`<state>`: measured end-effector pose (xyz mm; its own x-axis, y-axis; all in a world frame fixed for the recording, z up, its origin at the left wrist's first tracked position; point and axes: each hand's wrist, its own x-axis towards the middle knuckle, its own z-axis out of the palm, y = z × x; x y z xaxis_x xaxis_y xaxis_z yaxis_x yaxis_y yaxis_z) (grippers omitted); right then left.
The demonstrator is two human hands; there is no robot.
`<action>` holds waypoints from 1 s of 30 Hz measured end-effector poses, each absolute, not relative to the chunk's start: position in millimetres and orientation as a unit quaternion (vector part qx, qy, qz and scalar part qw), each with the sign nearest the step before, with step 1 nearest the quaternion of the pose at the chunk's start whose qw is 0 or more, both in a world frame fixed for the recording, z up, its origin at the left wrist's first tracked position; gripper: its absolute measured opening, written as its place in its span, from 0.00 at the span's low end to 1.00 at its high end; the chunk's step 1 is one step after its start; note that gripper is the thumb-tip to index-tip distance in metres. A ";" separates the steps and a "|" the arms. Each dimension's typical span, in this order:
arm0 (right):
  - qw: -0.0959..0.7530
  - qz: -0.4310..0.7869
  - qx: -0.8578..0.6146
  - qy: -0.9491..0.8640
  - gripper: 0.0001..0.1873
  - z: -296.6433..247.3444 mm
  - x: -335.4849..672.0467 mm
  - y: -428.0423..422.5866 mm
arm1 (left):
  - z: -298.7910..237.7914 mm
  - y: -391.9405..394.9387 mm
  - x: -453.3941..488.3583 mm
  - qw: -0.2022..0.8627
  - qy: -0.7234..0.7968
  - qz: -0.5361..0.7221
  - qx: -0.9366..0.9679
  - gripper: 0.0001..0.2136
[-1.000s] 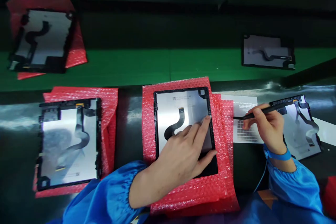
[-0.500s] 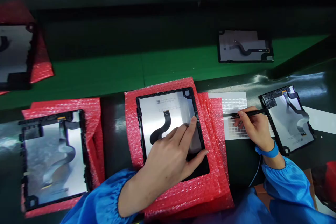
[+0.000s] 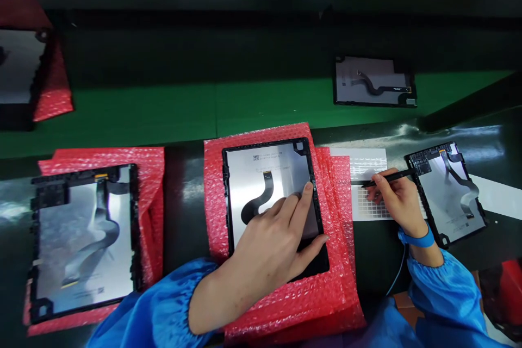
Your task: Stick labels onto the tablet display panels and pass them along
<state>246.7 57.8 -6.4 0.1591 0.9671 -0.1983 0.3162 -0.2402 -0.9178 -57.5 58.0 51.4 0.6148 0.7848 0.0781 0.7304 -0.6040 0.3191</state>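
Note:
A tablet screen panel (image 3: 284,169), silver-backed with a black frame and a dark ribbon cable (image 3: 261,199), lies on red bubble wrap bags (image 3: 261,315). My left hand (image 3: 271,244) rests across it, fingers stretched out. Its index fingertip touches the panel's right edge, and the thumb spreads near the lower right edge. To the right, my right hand (image 3: 397,198) pinches slim black tweezers (image 3: 393,176), whose tip points left and down at a white sticker sheet (image 3: 369,209) with a grid of small pieces. Whether the tip touches the sheet I cannot tell.
A second panel (image 3: 452,204) lies just right of my right hand. Another panel (image 3: 87,234) on red bubble wrap is at the left. Farther back are a panel (image 3: 373,81) on the green surface (image 3: 171,111) and one (image 3: 16,68) at the left edge. A blue wrist strap (image 3: 420,236) trails a cord.
The view has shifted slightly. The tweezers in my right hand are tilted more, with the tip lower toward the sticker sheet. My left hand keeps its place on the panel.

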 end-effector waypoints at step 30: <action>0.362 0.535 -0.523 -0.556 0.16 63.8 38.2 126.9 | 15.4 88.0 -153.6 0.457 0.580 0.415 0.532 0.06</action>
<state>38.2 126.9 63.8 -0.1900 0.9692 -0.1566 0.1945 -0.1192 -0.9736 -153.6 88.0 15.4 -0.0172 0.9958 -0.0897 0.2381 0.0912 0.9669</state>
